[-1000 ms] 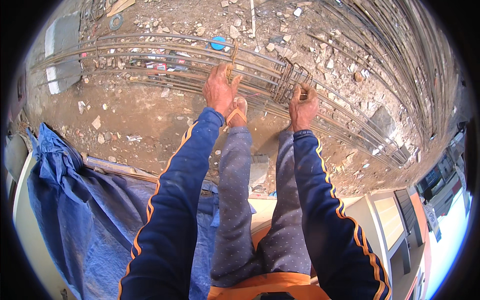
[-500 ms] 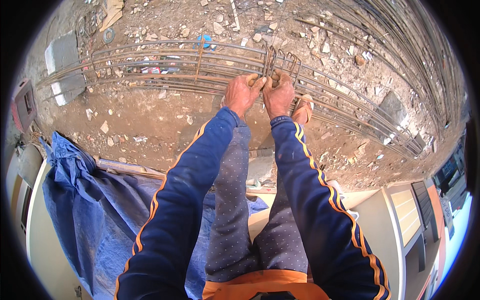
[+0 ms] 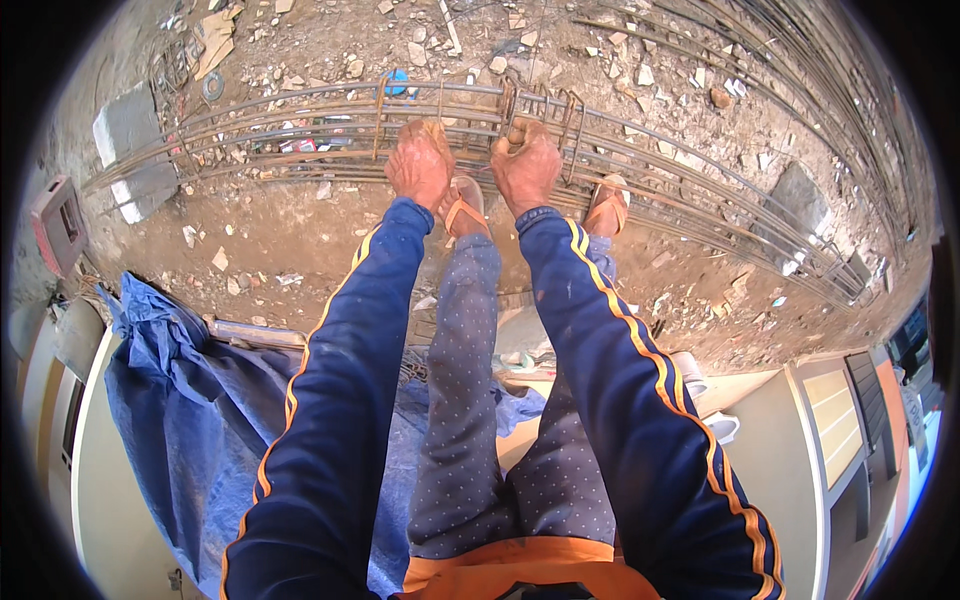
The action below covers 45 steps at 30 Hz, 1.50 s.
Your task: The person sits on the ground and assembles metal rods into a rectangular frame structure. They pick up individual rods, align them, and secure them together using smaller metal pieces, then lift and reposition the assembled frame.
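Long steel rebars [image 3: 300, 105] run across the ground in front of me, with bent rebar stirrups looped round them. My left hand [image 3: 420, 165] is closed on a thin stirrup [image 3: 441, 97], its lower part hidden by the fingers. To the right, my right hand [image 3: 527, 167] has its fingers curled round the near side of a bunch of stirrups [image 3: 509, 100]; how many it grips is hidden. Left of my hands one rusty stirrup [image 3: 380, 117] stands upright round the bars. Further stirrups [image 3: 573, 130] lean just right of my right hand.
My sandalled feet [image 3: 465, 205] stand at the near side of the bars. Concrete blocks [image 3: 135, 150] lie under the bars' ends. More loose rebars [image 3: 800, 110] lie at far right. A blue tarp [image 3: 190, 420] hangs at near left, and stone rubble litters the dirt.
My hands have moved apart: the left has slid leftward along the bars with a stirrup, away from the bunch. My right hand stays by the bunch. My left foot now shows between them.
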Each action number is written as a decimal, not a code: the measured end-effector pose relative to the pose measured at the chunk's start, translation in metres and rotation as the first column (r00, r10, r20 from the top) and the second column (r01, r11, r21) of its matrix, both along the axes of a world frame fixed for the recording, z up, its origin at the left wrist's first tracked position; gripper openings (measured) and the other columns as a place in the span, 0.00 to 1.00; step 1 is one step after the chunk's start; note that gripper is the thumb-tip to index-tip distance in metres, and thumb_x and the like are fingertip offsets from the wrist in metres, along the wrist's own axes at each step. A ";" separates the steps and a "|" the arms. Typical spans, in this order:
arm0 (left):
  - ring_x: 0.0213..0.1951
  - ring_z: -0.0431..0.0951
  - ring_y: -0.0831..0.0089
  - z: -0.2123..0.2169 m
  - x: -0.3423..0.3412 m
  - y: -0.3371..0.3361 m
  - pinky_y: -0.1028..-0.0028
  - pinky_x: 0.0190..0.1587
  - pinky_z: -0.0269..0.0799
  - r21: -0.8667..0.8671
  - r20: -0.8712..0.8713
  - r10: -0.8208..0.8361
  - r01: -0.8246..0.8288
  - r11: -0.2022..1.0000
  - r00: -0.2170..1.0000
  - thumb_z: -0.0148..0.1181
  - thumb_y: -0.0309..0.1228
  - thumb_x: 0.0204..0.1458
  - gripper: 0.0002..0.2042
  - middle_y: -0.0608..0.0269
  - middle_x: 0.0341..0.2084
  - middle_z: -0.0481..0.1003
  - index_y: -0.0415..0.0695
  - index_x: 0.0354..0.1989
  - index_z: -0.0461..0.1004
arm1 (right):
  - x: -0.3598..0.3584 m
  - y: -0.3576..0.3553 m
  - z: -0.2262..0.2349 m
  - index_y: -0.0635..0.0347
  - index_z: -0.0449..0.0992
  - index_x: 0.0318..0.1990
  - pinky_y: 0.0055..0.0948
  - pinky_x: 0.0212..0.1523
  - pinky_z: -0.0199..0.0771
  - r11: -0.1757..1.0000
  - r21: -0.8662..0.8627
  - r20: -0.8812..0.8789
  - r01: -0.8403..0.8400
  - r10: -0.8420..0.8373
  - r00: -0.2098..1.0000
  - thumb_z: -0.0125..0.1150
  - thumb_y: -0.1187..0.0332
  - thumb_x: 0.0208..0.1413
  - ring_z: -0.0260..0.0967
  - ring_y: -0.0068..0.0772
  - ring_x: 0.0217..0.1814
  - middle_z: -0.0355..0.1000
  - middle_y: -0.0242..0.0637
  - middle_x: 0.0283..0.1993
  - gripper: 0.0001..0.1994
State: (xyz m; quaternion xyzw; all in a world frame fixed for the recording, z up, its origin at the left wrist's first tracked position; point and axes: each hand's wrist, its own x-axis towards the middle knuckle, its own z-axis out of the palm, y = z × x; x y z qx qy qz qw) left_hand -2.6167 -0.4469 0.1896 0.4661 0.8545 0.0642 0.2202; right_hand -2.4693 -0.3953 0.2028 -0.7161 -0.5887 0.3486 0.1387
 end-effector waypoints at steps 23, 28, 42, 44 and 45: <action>0.33 0.84 0.65 0.018 0.038 0.047 0.67 0.38 0.78 -0.115 0.462 0.190 -0.154 0.981 0.866 0.73 0.36 0.48 0.16 0.61 0.32 0.85 0.46 0.45 0.83 | 0.016 -0.006 -0.002 0.61 0.81 0.45 0.36 0.39 0.80 0.998 0.056 -0.104 -0.040 0.046 0.994 0.70 0.70 0.50 0.82 0.40 0.35 0.83 0.40 0.36 0.14; 0.33 0.85 0.61 0.010 0.032 0.042 0.64 0.38 0.78 -0.109 0.430 0.218 -0.190 0.976 0.876 0.73 0.34 0.47 0.15 0.60 0.30 0.85 0.47 0.44 0.82 | 0.022 0.004 0.000 0.59 0.81 0.46 0.39 0.39 0.79 0.995 0.081 0.030 -0.052 0.049 0.998 0.73 0.64 0.49 0.81 0.43 0.36 0.83 0.39 0.37 0.17; 0.36 0.82 0.63 0.004 -0.034 -0.002 0.66 0.38 0.76 0.343 0.012 0.197 -0.189 0.920 0.980 0.75 0.39 0.48 0.19 0.54 0.37 0.81 0.40 0.44 0.80 | 0.031 0.013 0.006 0.60 0.78 0.46 0.41 0.38 0.78 0.994 -0.040 0.089 0.104 -0.100 0.991 0.67 0.70 0.47 0.80 0.45 0.33 0.81 0.38 0.31 0.16; 0.37 0.82 0.62 0.009 -0.036 0.000 0.66 0.40 0.76 0.260 0.168 0.234 -0.272 0.927 0.958 0.75 0.39 0.48 0.19 0.54 0.37 0.81 0.40 0.43 0.80 | 0.042 0.012 0.007 0.61 0.78 0.46 0.41 0.37 0.78 0.994 -0.042 0.095 0.097 -0.093 0.991 0.67 0.70 0.48 0.80 0.45 0.32 0.81 0.38 0.30 0.16; 0.38 0.81 0.61 0.011 -0.038 0.001 0.65 0.41 0.76 0.213 0.243 0.255 -0.308 0.927 0.936 0.75 0.39 0.47 0.20 0.54 0.36 0.81 0.39 0.43 0.80 | 0.046 0.011 0.006 0.61 0.78 0.46 0.41 0.37 0.78 0.995 -0.034 0.105 0.089 -0.085 0.991 0.67 0.70 0.48 0.80 0.45 0.32 0.81 0.38 0.30 0.16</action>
